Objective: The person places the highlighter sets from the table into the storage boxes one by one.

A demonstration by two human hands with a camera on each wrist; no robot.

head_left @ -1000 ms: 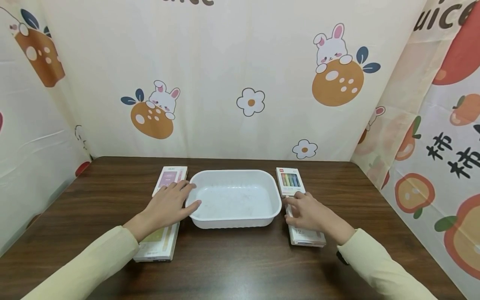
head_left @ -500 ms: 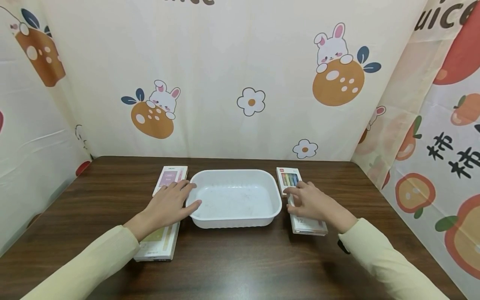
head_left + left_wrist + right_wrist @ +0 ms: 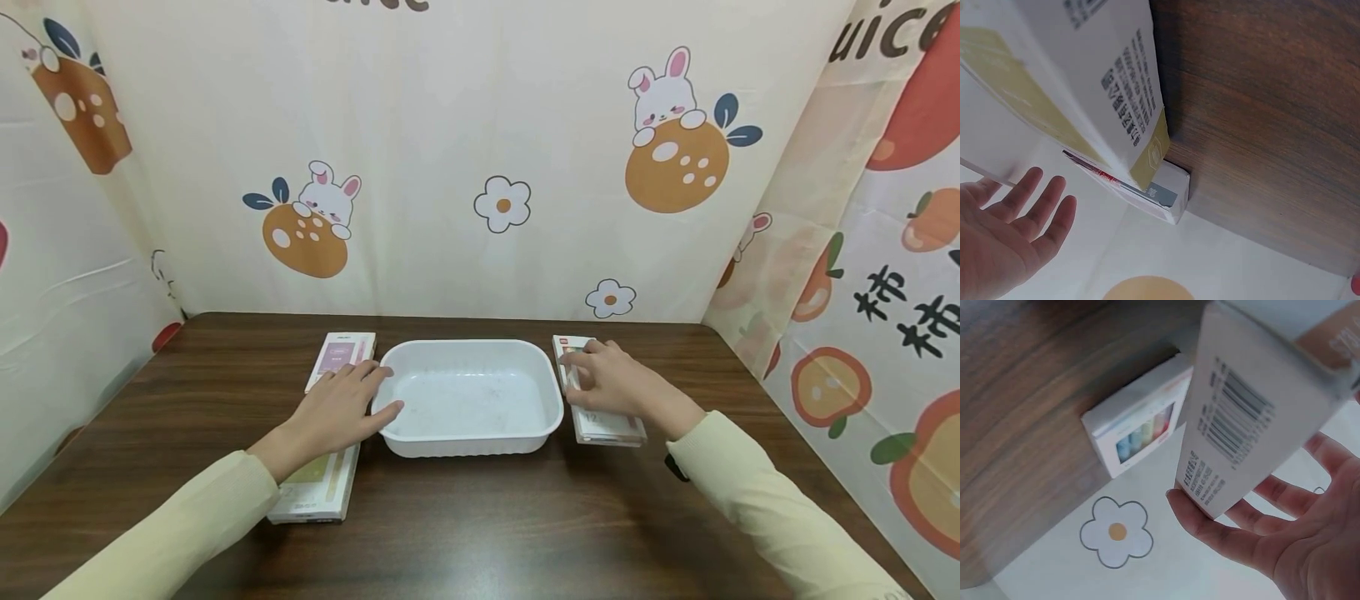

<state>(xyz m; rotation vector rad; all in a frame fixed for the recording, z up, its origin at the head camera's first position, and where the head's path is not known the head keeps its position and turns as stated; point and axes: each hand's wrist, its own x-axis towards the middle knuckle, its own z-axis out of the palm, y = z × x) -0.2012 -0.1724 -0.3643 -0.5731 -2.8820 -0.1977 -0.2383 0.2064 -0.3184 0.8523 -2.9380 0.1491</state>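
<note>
My right hand [image 3: 621, 382] grips a white box [image 3: 609, 427] by its sides, and the right wrist view shows the barcode on this box [image 3: 1241, 419]. It partly covers a smaller box with a window of coloured sticks [image 3: 573, 342], which lies flat behind it. In the right wrist view that windowed box [image 3: 1141, 419] is apart from the held one. My left hand [image 3: 337, 408], fingers relaxed, touches the left rim of a white plastic basin [image 3: 465, 408]. Below its palm lies a white and green box [image 3: 318, 492]; beyond its fingers is a white and purple box [image 3: 337, 354].
Everything lies on a dark brown wooden table [image 3: 465, 542]. A cream cloth with rabbit and fruit prints [image 3: 420, 167] hangs right behind its back edge. More printed cloth [image 3: 885, 333] stands along the right side.
My right hand has moved away from me with the white box, toward the windowed box, now covering more of it. The left hand has stayed at the basin's rim.
</note>
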